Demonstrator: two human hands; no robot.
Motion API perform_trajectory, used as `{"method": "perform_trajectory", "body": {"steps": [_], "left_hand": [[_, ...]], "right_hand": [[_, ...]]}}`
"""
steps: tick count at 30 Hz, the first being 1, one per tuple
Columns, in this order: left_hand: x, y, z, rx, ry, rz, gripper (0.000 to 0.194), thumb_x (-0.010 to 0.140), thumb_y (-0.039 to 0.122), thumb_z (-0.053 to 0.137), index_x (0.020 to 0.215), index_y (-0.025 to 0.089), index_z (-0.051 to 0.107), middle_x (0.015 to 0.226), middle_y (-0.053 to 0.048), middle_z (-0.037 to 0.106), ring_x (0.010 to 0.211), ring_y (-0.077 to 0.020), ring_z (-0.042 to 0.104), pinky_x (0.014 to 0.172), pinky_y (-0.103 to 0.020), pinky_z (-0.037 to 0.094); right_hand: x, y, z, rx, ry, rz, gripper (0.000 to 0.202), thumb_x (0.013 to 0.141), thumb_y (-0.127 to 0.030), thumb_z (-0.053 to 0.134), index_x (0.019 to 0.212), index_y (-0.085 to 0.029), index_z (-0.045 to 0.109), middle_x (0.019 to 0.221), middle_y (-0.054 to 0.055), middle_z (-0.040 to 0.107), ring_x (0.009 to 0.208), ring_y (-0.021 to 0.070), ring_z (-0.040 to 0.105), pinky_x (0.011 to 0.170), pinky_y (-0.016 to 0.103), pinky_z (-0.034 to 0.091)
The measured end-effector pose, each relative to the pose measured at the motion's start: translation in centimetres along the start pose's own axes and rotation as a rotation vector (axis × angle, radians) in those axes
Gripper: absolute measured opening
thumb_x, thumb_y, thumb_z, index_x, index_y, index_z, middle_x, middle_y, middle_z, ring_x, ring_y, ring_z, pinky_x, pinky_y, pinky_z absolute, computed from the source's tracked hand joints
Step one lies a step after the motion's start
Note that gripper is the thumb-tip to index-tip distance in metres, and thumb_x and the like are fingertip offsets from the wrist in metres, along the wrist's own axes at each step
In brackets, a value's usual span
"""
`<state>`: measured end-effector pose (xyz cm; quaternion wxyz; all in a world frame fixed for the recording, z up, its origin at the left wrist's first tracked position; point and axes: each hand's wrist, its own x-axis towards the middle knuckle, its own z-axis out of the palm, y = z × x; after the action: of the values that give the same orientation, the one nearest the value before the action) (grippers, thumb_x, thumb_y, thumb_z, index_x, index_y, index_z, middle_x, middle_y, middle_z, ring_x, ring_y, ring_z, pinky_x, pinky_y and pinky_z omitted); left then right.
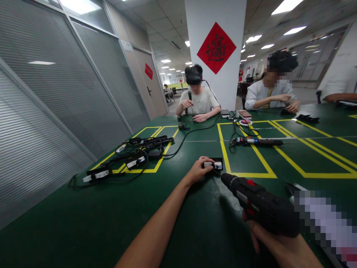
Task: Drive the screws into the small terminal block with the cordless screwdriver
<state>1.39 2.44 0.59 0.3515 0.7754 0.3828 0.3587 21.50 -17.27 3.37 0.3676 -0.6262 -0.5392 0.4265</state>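
In the head view, my right hand is wrapped round the grip of a black cordless drill with red details. Its chuck points left and away from me, and a thin bit reaches toward a small black box with a white label. Whether the bit touches the box I cannot tell. My left hand grips the box from its left side and holds it against the green table. Part of the box is hidden by my fingers, and the drill covers much of my right hand.
On the left lie several black boxes with white labels and tangled cables. A slim electric screwdriver lies across yellow tape lines at right. A partly blurred pale object is near my right arm. Two people work across the table.
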Motion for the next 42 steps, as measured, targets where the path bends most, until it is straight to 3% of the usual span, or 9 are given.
{"method": "perform_trajectory", "body": {"steps": [8, 14, 18, 21, 25, 31, 37, 42], "left_hand": [[0.0, 0.0, 0.0, 0.018, 0.003, 0.021, 0.026, 0.074, 0.024, 0.055, 0.099, 0.019, 0.06, 0.106, -0.006, 0.05, 0.101, -0.0182, 0.047, 0.093, -0.033, 0.035], [0.0, -0.1, 0.0, 0.019, 0.01, 0.034, 0.026, 0.075, 0.026, 0.055, 0.099, 0.018, 0.06, 0.105, -0.007, 0.05, 0.102, -0.0182, 0.046, 0.093, -0.032, 0.035], [-0.1, 0.0, -0.1, 0.028, 0.018, 0.025, 0.027, 0.074, 0.025, 0.055, 0.099, 0.018, 0.06, 0.105, -0.007, 0.05, 0.1, -0.018, 0.047, 0.093, -0.033, 0.035], [-0.1, 0.1, -0.1, 0.028, 0.014, 0.028, 0.026, 0.074, 0.025, 0.055, 0.099, 0.019, 0.06, 0.105, -0.006, 0.051, 0.101, -0.0181, 0.047, 0.093, -0.033, 0.035], [-0.1, 0.4, -0.1, 0.027, -0.004, 0.023, 0.027, 0.074, 0.024, 0.055, 0.1, 0.019, 0.06, 0.105, -0.006, 0.051, 0.101, -0.0184, 0.047, 0.093, -0.033, 0.035], [-0.1, 0.6, -0.2, 0.031, -0.01, 0.013, 0.028, 0.074, 0.023, 0.054, 0.101, 0.018, 0.06, 0.105, -0.007, 0.051, 0.1, -0.0191, 0.047, 0.093, -0.034, 0.035], [0.1, 0.4, 0.0, 0.036, -0.004, 0.017, 0.027, 0.074, 0.024, 0.054, 0.1, 0.018, 0.06, 0.105, -0.006, 0.051, 0.1, -0.0188, 0.047, 0.092, -0.034, 0.035], [0.2, 0.1, 0.1, 0.037, 0.007, 0.007, 0.027, 0.074, 0.025, 0.055, 0.1, 0.019, 0.061, 0.106, -0.007, 0.05, 0.102, -0.0193, 0.046, 0.092, -0.034, 0.035]], "right_hand": [[0.2, 0.2, 0.2, 0.078, 0.007, -0.004, 0.019, 0.069, -0.039, 0.047, 0.077, -0.022, 0.049, 0.041, -0.003, 0.056, 0.031, 0.0151, 0.053, 0.031, 0.026, 0.04], [0.3, -0.7, 0.1, 0.092, 0.033, -0.094, 0.029, 0.069, -0.037, 0.049, 0.089, -0.018, 0.049, 0.069, 0.007, 0.068, 0.027, 0.0106, 0.049, 0.028, 0.025, 0.039], [0.2, -1.2, -0.1, -0.002, 0.043, -0.094, 0.025, 0.071, -0.04, 0.047, 0.082, -0.018, 0.052, 0.052, 0.002, 0.063, 0.03, 0.014, 0.054, 0.03, 0.025, 0.045], [0.3, -0.9, -0.1, -0.016, 0.038, -0.084, 0.026, 0.073, -0.042, 0.046, 0.085, -0.019, 0.048, 0.051, -0.001, 0.062, 0.029, 0.0141, 0.055, 0.028, 0.024, 0.045], [0.6, -0.7, -0.2, -0.056, 0.014, -0.114, 0.016, 0.073, -0.034, 0.047, 0.08, -0.019, 0.049, 0.04, -0.004, 0.057, 0.028, 0.0151, 0.055, 0.027, 0.024, 0.046], [0.1, -1.6, 0.0, 0.057, 0.059, -0.047, 0.022, 0.068, -0.039, 0.048, 0.08, -0.021, 0.05, 0.062, 0.002, 0.065, 0.032, 0.0151, 0.057, 0.03, 0.028, 0.047], [0.0, -2.4, 0.1, 0.053, 0.11, 0.066, 0.021, 0.066, -0.029, 0.056, 0.086, -0.023, 0.059, 0.036, -0.004, 0.054, 0.031, 0.0203, 0.056, 0.029, 0.03, 0.046], [0.4, -2.8, 0.5, 0.088, 0.143, 0.048, 0.022, 0.064, -0.018, 0.056, 0.084, -0.025, 0.061, 0.043, -0.004, 0.059, 0.031, 0.0166, 0.056, 0.03, 0.028, 0.047]]}}
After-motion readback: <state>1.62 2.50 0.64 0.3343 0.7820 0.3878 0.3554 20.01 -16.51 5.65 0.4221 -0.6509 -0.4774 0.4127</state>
